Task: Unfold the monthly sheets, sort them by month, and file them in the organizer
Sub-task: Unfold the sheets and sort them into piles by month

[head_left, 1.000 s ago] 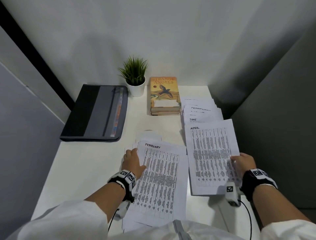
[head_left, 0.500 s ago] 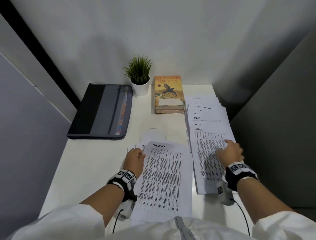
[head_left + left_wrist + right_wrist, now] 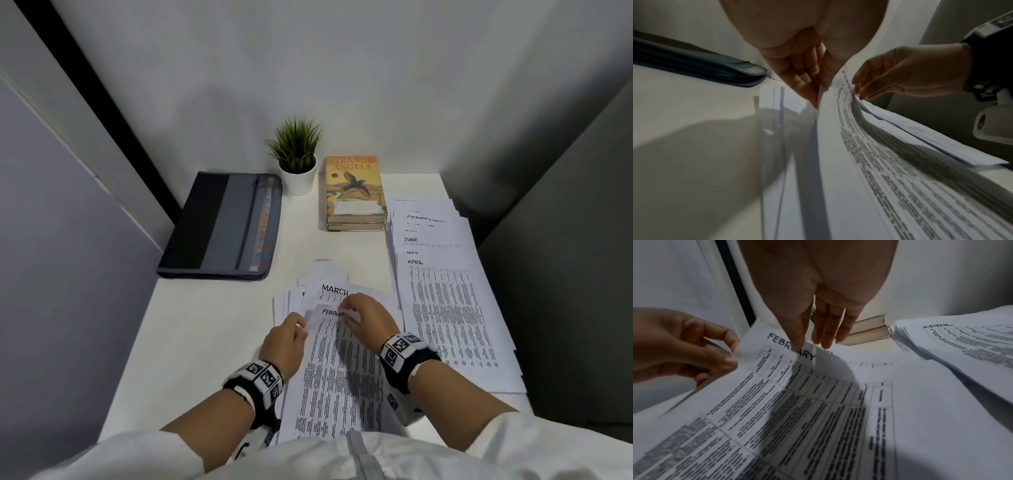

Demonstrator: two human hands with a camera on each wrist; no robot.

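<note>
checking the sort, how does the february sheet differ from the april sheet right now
The FEBRUARY sheet is lifted and curled at its top edge, while the APRIL sheet lies flat. The left hand and the right hand both pinch FEBRUARY; neither touches APRIL. FEBRUARY sits in front of the person, over a MARCH sheet; APRIL tops the fanned stack to the right, above MAY and JUNE. Both are white printed tables headed by a month.

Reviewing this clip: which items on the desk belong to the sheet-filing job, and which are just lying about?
Job:
- white printed FEBRUARY sheet, pinched by left hand and right hand
- MARCH sheet
- fanned white stack topped APRIL
- dark grey zipped fabric organizer

Lying about:
- small green plant in white pot
- orange-covered stacked books
</note>
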